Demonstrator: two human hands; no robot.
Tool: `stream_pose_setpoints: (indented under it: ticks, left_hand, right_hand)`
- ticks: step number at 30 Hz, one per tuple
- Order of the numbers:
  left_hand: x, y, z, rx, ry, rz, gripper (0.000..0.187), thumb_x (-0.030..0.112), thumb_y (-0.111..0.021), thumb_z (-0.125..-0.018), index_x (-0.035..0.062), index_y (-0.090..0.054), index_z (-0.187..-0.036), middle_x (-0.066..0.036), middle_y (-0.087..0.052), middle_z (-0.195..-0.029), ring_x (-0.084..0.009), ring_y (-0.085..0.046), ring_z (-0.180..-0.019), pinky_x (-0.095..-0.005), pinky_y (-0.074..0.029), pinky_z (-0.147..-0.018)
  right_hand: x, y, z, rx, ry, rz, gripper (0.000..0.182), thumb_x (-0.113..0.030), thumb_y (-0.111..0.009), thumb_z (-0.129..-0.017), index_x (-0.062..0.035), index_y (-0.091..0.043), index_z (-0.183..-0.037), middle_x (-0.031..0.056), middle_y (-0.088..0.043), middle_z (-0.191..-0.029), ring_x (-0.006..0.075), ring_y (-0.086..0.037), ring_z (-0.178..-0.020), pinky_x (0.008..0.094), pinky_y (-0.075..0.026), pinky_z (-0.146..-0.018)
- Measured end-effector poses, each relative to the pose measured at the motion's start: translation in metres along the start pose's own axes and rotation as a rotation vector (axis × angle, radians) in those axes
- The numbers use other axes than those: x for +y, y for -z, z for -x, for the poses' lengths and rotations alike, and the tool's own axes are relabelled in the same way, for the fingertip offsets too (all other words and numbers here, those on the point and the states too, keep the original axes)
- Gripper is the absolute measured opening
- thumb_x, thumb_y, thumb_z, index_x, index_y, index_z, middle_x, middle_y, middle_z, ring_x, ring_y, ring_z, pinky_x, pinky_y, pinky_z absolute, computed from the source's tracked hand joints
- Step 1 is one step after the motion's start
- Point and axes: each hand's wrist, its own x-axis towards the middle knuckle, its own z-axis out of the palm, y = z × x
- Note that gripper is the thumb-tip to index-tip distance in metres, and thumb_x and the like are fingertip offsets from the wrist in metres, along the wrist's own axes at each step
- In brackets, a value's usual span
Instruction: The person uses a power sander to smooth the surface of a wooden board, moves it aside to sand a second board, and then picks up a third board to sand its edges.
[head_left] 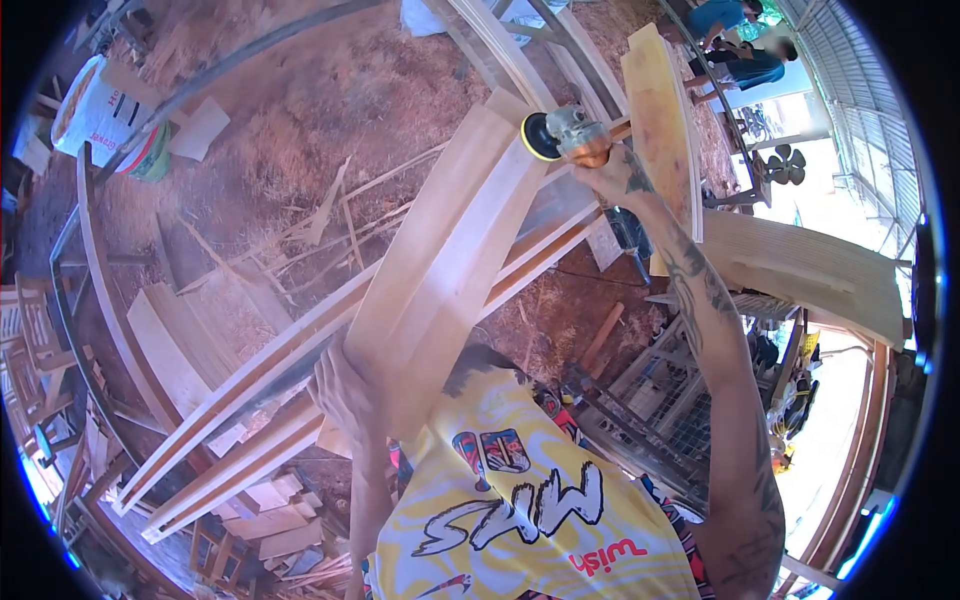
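Note:
My right hand (612,180) is wrapped round an angle grinder (582,135) fitted with a round sanding disc (540,136). The disc's yellow-rimmed face is at the far right edge of a long, pale wooden board (440,250). This board slopes away from my body across wooden rails (285,375). Near its close end, my left hand (350,395) grips the left edge, fingers bent over the side. The grinder's dark body (628,232) hangs below my right wrist, partly covered by the forearm.
A yellowish plank stack (660,130) stands at the right, beside another wide board (800,265). Wood offcuts (290,520) and thin strips litter the sawdust-covered ground (330,110). A white sack (95,105) is at upper left. Two people (745,60) are at the upper right, near a fan (786,164).

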Motion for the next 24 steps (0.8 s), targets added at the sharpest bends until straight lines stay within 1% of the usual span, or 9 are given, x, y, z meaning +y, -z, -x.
stream_pose_setpoints:
  ticks: [3, 5, 7, 10, 12, 13, 16, 19, 24]
  left_hand:
    - [-0.002, -0.002, -0.001, 0.009, 0.005, -0.021, 0.039, 0.024, -0.050, -0.112, 0.0060, -0.070, -0.139, -0.017, -0.077, -0.125, -0.0371, -0.070, -0.120, -0.0524, -0.048, -0.103]
    - [0.001, 0.000, 0.000, -0.010, 0.021, -0.022, 0.038, 0.024, -0.049, -0.113, 0.0063, -0.070, -0.140, -0.018, -0.076, -0.128, -0.0368, -0.070, -0.121, -0.0526, -0.048, -0.102]
    - [0.006, 0.003, 0.000, -0.036, 0.046, -0.012, 0.037, 0.022, -0.050, -0.113, 0.0059, -0.069, -0.139, -0.020, -0.074, -0.131, -0.0373, -0.068, -0.124, -0.0526, -0.048, -0.101]
    - [-0.011, -0.014, 0.005, 0.200, -0.111, -0.013, 0.036, 0.026, -0.057, -0.110, 0.0062, -0.070, -0.137, -0.021, -0.070, -0.134, -0.0404, -0.066, -0.123, -0.0529, -0.048, -0.100]
    - [-0.014, -0.007, 0.016, 0.177, -0.295, -0.015, 0.037, 0.027, -0.067, -0.105, 0.0069, -0.070, -0.136, -0.020, -0.068, -0.131, -0.0413, -0.064, -0.119, -0.0532, -0.048, -0.100]
    - [-0.014, -0.004, 0.020, 0.168, -0.387, -0.015, 0.039, 0.028, -0.072, -0.102, 0.0073, -0.070, -0.135, -0.019, -0.066, -0.129, -0.0418, -0.063, -0.117, -0.0534, -0.048, -0.100]
    - [-0.016, -0.013, 0.033, 0.074, -0.519, 0.021, 0.048, 0.023, -0.085, -0.091, 0.0070, -0.071, -0.135, -0.017, -0.064, -0.121, -0.0404, -0.062, -0.112, -0.0540, -0.049, -0.099]
    - [-0.027, -0.013, 0.041, 0.001, -0.449, 0.146, 0.052, 0.012, -0.090, -0.084, 0.0053, -0.073, -0.133, -0.016, -0.063, -0.119, -0.0386, -0.061, -0.111, -0.0536, -0.051, -0.097]
    - [-0.052, 0.018, 0.074, -0.001, -0.408, 0.149, 0.049, 0.005, -0.088, -0.081, 0.0053, -0.076, -0.128, -0.015, -0.064, -0.115, -0.0374, -0.062, -0.105, -0.0535, -0.052, -0.093]
  right_hand:
    - [-0.034, -0.012, 0.034, -0.009, 0.082, 0.037, 0.064, -0.050, -0.087, -0.081, 0.0051, -0.077, -0.112, 0.0306, -0.079, -0.108, 0.0448, -0.079, -0.106, 0.0511, -0.063, -0.092]
    - [-0.047, -0.033, 0.067, 0.003, 0.183, -0.015, 0.057, -0.047, -0.087, -0.082, 0.0038, -0.077, -0.106, 0.0302, -0.078, -0.109, 0.0452, -0.079, -0.106, 0.0530, -0.063, -0.091]
    - [-0.063, -0.054, 0.101, -0.073, 0.276, -0.024, 0.052, -0.038, -0.088, -0.082, 0.0034, -0.072, -0.109, 0.0296, -0.077, -0.104, 0.0471, -0.078, -0.103, 0.0536, -0.063, -0.087]
    - [-0.102, -0.068, 0.149, -0.179, 0.359, -0.074, 0.054, -0.031, -0.089, -0.080, 0.0033, -0.068, -0.116, 0.0290, -0.077, -0.099, 0.0495, -0.077, -0.098, 0.0541, -0.064, -0.084]
    - [-0.114, -0.069, 0.168, -0.244, 0.342, -0.073, 0.056, -0.031, -0.089, -0.080, 0.0034, -0.067, -0.119, 0.0285, -0.077, -0.097, 0.0492, -0.077, -0.098, 0.0550, -0.064, -0.084]
    - [-0.110, -0.075, 0.169, -0.237, 0.397, -0.105, 0.059, -0.030, -0.089, -0.080, 0.0031, -0.064, -0.123, 0.0282, -0.077, -0.097, 0.0497, -0.077, -0.098, 0.0557, -0.063, -0.084]
    - [-0.109, -0.066, 0.171, -0.209, 0.375, -0.077, 0.050, -0.032, -0.088, -0.082, 0.0047, -0.068, -0.110, 0.0288, -0.076, -0.092, 0.0498, -0.077, -0.092, 0.0556, -0.063, -0.079]
    - [-0.109, -0.069, 0.183, -0.202, 0.469, -0.080, 0.053, -0.033, -0.087, -0.083, 0.0057, -0.066, -0.113, 0.0277, -0.076, -0.090, 0.0489, -0.078, -0.090, 0.0560, -0.063, -0.078]
    - [-0.120, -0.093, 0.213, -0.330, 0.545, -0.017, 0.060, -0.034, -0.087, -0.085, 0.0041, -0.062, -0.123, 0.0259, -0.076, -0.092, 0.0482, -0.078, -0.088, 0.0554, -0.063, -0.077]
